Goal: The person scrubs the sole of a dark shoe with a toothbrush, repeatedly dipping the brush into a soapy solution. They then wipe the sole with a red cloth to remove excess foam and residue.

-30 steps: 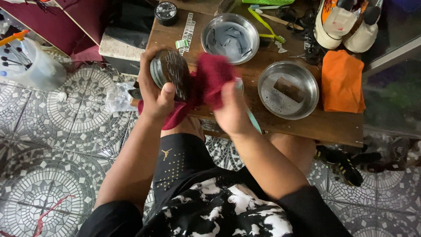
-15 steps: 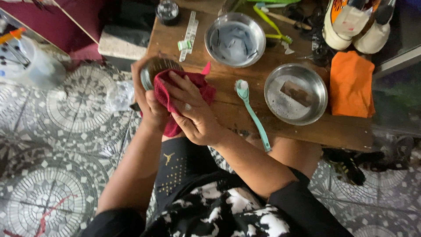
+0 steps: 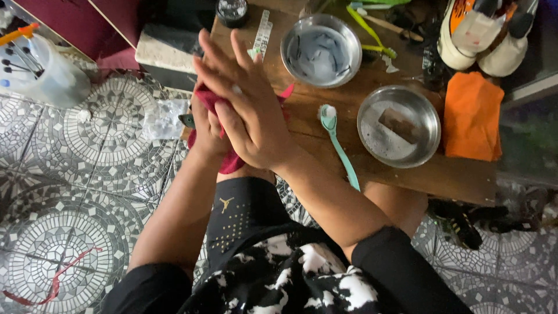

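Looking down at it all from the head cam, so left and right are the person's own.

Right hand: right hand (image 3: 247,113) is on top, fingers stretched flat and fanned out, palm pressed down onto the red cloth (image 3: 229,161) and the other hand under it.

Left hand: left hand (image 3: 204,129) sits underneath, mostly covered. It looks cupped up around the cloth, but I can't tell exactly how the fingers are set.

Red cloth: sandwiched between both hands, at the near left corner of the wooden table (image 3: 401,174). A bit pokes out on the right of the palm and a fold hangs below the wrists.

Teal brush: teal brush (image 3: 340,148) lies flat on the table just right of my hands, head pointing away, not touched.

Bowls: one steel bowl (image 3: 321,49) with greyish water is beyond the hands, a second steel bowl (image 3: 399,125) with a brown block in it sits further right.

Right end: orange cloth (image 3: 472,115) lies past that second bowl, with a pair of white sneakers (image 3: 485,35) behind it.

Floor: patterned tile floor (image 3: 64,192) on the left, with a clear plastic tub (image 3: 43,72) of sticks in the far corner.
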